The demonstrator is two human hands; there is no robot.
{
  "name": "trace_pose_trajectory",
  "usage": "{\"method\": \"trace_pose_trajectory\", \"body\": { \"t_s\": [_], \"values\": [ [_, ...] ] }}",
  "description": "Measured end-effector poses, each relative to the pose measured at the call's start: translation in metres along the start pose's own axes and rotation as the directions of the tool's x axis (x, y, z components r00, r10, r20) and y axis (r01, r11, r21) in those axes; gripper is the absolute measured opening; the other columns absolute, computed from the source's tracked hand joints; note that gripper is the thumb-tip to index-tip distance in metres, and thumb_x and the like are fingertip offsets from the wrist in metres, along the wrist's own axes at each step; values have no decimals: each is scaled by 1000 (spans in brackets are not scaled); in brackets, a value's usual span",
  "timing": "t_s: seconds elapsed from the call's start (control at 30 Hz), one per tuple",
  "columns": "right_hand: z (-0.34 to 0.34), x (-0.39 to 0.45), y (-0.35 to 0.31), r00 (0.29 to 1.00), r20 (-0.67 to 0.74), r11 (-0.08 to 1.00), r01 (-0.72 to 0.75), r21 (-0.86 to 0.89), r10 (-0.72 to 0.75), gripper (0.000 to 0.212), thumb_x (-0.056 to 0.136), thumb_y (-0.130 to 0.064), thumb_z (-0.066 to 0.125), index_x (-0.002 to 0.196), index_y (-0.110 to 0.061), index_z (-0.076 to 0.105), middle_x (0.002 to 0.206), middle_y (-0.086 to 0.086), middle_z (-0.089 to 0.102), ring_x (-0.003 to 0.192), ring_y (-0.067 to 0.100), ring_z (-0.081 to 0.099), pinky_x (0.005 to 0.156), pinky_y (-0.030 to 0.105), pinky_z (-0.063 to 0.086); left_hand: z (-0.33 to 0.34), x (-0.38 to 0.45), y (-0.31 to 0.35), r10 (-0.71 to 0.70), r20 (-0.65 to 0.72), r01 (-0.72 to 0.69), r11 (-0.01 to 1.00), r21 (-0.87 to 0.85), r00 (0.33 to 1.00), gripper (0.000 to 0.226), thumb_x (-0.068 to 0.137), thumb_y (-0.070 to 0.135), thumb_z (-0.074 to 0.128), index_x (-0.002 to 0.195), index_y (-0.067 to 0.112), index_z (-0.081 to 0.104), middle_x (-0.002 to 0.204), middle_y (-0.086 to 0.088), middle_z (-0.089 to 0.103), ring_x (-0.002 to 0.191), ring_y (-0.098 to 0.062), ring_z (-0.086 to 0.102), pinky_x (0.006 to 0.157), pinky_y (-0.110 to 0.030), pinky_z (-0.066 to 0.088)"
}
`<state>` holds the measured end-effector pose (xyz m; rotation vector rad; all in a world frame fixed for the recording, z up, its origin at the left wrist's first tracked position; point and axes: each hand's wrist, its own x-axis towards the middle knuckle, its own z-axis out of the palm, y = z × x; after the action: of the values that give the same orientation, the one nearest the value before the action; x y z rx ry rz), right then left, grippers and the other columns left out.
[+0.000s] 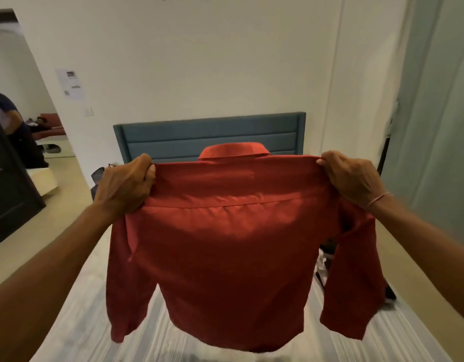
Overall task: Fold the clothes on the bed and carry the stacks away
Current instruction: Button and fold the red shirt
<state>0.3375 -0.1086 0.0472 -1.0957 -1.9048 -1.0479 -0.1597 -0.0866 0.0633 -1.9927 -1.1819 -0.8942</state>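
Note:
A red long-sleeved shirt (225, 244) hangs spread in the air above the bed (77, 322), its back toward me and its collar on top. My left hand (126, 184) grips the left shoulder of the shirt. My right hand (351, 176) pinches the right shoulder. Both sleeves hang down at the sides. The shirt hides most of the bed's middle. Dark and white clothes (327, 259) show partly behind the shirt's right sleeve.
A blue padded headboard (173, 139) stands against the white wall. At the left are a dark door (9, 184) and a person (19, 131) in a doorway. A dark item (99, 176) lies by the bed's far left corner. A pale curtain (434, 126) hangs at right.

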Motion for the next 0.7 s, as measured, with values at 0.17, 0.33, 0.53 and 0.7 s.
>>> {"method": "trace_pose_trajectory", "body": {
  "t_s": [0.17, 0.33, 0.53, 0.7],
  "values": [
    [-17, -24, -6, 998, 33, 994, -50, -94, 54, 26, 111, -33, 40, 97, -12, 49, 71, 11, 59, 41, 32, 49, 35, 37, 43, -5, -18, 14, -41, 31, 41, 999, -2, 999, 27, 103, 34, 37, 100, 11, 50, 70, -16, 64, 55, -41, 61, 50, -40, 42],
    [2, -46, -9, 990, 88, 975, -89, -205, 109, 31, 109, -36, 45, 90, -13, 53, 67, 8, 59, 41, 33, 50, 38, 29, 34, 37, -26, 24, -142, 142, 146, 989, -24, 980, 17, 105, 35, 45, 104, 18, 49, 79, -19, 69, 67, -44, 66, 57, -44, 44],
    [82, -95, -18, 928, 284, 957, -177, -230, 240, 39, 108, -41, 37, 88, -13, 55, 64, 9, 56, 40, 33, 50, 40, 28, 27, 136, -57, 22, -133, 290, 159, 985, -68, 948, 26, 104, 41, 38, 101, 18, 51, 66, -14, 66, 55, -39, 62, 50, -34, 37],
    [182, -158, -37, 816, 491, 948, -207, -243, 304, 35, 109, -40, 33, 96, -14, 51, 67, 7, 54, 39, 32, 50, 40, 29, 25, 256, -109, 18, -191, 454, 249, 966, -69, 870, 32, 101, 46, 29, 94, 20, 45, 51, -1, 54, 42, -30, 54, 45, -28, 34]
  ]
}}
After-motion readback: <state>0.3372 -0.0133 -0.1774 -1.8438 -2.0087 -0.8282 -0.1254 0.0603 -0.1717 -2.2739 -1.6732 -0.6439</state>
